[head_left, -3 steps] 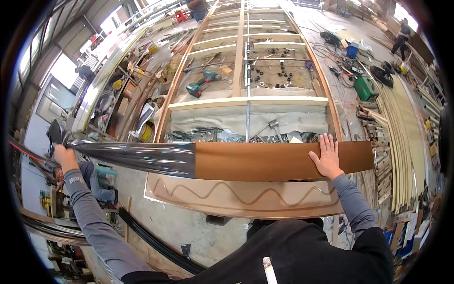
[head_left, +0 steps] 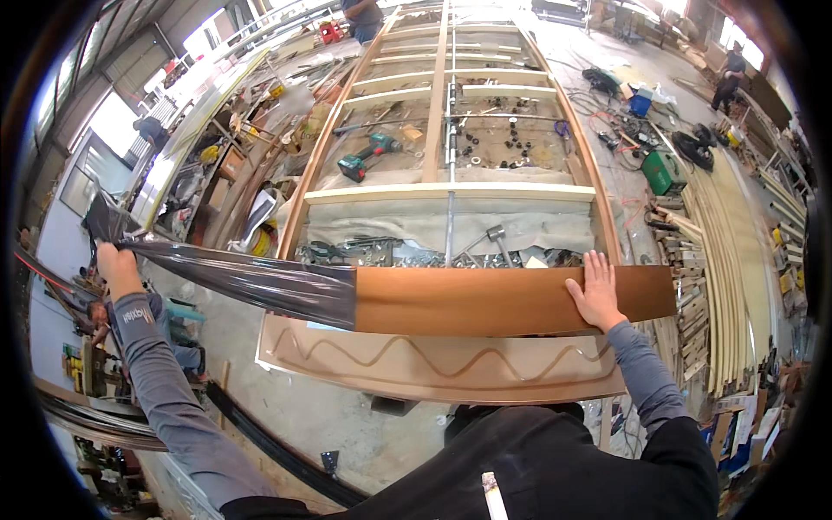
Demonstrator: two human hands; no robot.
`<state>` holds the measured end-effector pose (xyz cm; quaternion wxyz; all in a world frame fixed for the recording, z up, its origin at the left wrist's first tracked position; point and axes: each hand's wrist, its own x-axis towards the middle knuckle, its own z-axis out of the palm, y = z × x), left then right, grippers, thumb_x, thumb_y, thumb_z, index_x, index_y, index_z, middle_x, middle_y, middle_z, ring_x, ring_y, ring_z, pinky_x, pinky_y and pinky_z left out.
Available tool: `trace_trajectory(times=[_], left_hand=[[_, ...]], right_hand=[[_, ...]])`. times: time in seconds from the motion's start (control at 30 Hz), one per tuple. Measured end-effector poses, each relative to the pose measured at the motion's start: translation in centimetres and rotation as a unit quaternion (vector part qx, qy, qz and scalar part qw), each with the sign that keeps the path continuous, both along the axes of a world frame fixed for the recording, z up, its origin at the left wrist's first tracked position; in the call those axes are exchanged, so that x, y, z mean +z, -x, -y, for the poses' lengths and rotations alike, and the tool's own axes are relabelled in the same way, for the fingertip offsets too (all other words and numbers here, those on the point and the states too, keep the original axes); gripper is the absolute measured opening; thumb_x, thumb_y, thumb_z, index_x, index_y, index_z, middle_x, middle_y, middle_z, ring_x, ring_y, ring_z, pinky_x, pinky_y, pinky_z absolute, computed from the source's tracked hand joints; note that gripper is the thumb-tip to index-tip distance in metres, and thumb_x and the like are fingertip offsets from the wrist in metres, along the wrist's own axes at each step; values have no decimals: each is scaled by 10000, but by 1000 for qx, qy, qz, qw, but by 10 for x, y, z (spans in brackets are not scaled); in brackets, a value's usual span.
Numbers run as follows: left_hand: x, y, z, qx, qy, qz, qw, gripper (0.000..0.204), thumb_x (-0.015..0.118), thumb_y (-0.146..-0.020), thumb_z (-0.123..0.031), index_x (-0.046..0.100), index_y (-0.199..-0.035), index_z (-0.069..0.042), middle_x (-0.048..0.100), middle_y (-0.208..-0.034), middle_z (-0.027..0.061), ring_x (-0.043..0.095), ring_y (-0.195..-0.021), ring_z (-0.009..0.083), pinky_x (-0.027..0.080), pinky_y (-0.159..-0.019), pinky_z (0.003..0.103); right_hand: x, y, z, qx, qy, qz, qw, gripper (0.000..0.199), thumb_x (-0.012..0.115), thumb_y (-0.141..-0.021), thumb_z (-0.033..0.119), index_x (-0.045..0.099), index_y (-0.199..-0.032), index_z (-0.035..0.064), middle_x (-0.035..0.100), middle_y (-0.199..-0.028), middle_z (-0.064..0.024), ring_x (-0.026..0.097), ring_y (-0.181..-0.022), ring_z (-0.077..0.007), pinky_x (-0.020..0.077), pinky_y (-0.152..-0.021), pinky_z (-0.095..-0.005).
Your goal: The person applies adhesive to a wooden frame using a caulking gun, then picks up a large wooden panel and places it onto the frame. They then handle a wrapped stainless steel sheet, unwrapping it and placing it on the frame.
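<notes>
A long bronze-brown strip (head_left: 485,301) lies crosswise in front of me. Dark shiny plastic film (head_left: 260,279) is peeled back from its left part and stretches away, bunched, to the far left. My left hand (head_left: 120,267) is closed on the bunched end of this film. On the right part of the strip, my right hand (head_left: 595,295) lies flat with fingers spread, pressing its face. Just nearer to me, partly under the strip, is a light brown panel (head_left: 347,377) with a wavy brown bead (head_left: 468,362) along it.
Beyond the strip runs a long frame with pale crossbars (head_left: 451,192); inside lie a cordless drill (head_left: 370,158), a hammer (head_left: 497,236) and loose hardware. Wood strips (head_left: 715,286) and a green case (head_left: 663,173) are at right. Other people, including one seated person (head_left: 178,334), are around.
My left hand has shifted slightly up and left with the film. My right hand stays flat on the strip, and the whole view has moved a little.
</notes>
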<state>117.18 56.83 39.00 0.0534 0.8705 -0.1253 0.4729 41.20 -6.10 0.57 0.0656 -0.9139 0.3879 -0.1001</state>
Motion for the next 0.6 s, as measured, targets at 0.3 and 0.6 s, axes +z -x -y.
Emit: trace_trajectory(times=[0.3,0.6], left_hand=[[61,-38,118,-122,34,-8,992,404,634,-968,-94,626,-1354,25,742,-1165,269,714,-1050,430,562,-912,471],[47,-8,126,-198,-43,25,979,562,710,-955,-200,511,-1436,11,578,-1335,254,553,-1238,436,438,-1070,497]], right_hand=[[36,-58,9,111,-17,146,983,472,665,-1002,484,745,-1052,21,754,-1020,-181,683,-1086,-401,506,-980,-500],[76,-86,13,84,-135,75,984,637,544,-1006,665,784,-876,89,754,-920,-229,727,-926,-444,583,-848,-543]])
